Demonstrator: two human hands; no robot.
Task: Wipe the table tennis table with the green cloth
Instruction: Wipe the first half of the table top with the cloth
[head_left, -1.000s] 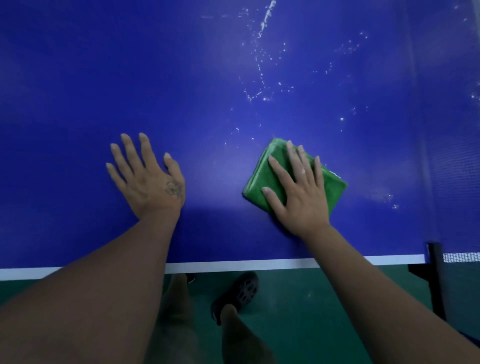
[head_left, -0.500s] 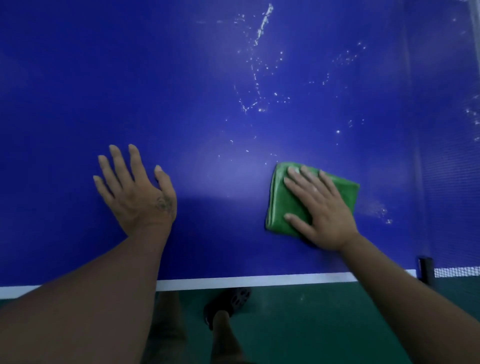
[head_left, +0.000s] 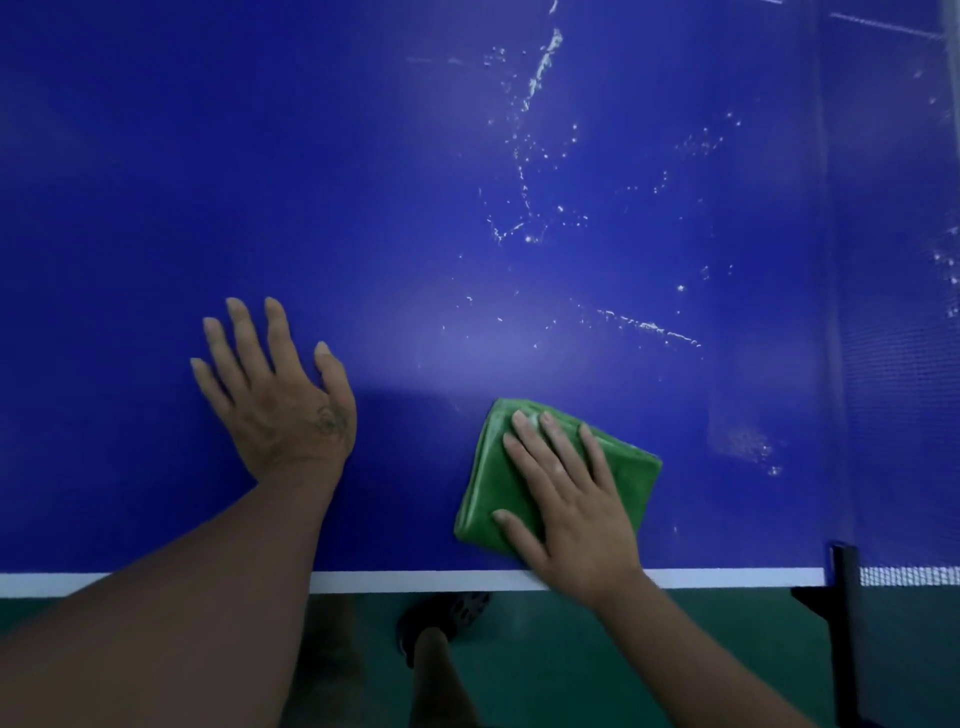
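In the head view, the blue table tennis table (head_left: 363, 182) fills most of the picture, and its white edge line (head_left: 415, 580) runs along the near side. The green cloth (head_left: 485, 499) is folded into a thick square and lies flat on the table, close to this near edge and on the right side.

The right hand (head_left: 576, 514) lies on top of the cloth with the palm down. Its fingers (head_left: 558, 452) are straight and a little spread. They press on the cloth and do not curl around it. The cloth is under the fingers and the palm. It shows to the left of the thumb and also to the right, past the little finger. The heel of the hand reaches the white line.

The left hand (head_left: 280, 400) rests flat on the bare table with its fingers spread. It holds nothing and is well apart from the cloth, on its left.

White streaks and droplets (head_left: 540, 67) are scattered on the surface beyond the cloth. A short streak (head_left: 649, 327) lies nearer, and a pale patch (head_left: 743, 441) is to the right of the cloth. The net (head_left: 893, 364) and its dark post (head_left: 847, 623) stand at the right edge. Below the table there are a green floor (head_left: 571, 665) and a dark shoe (head_left: 447, 618).
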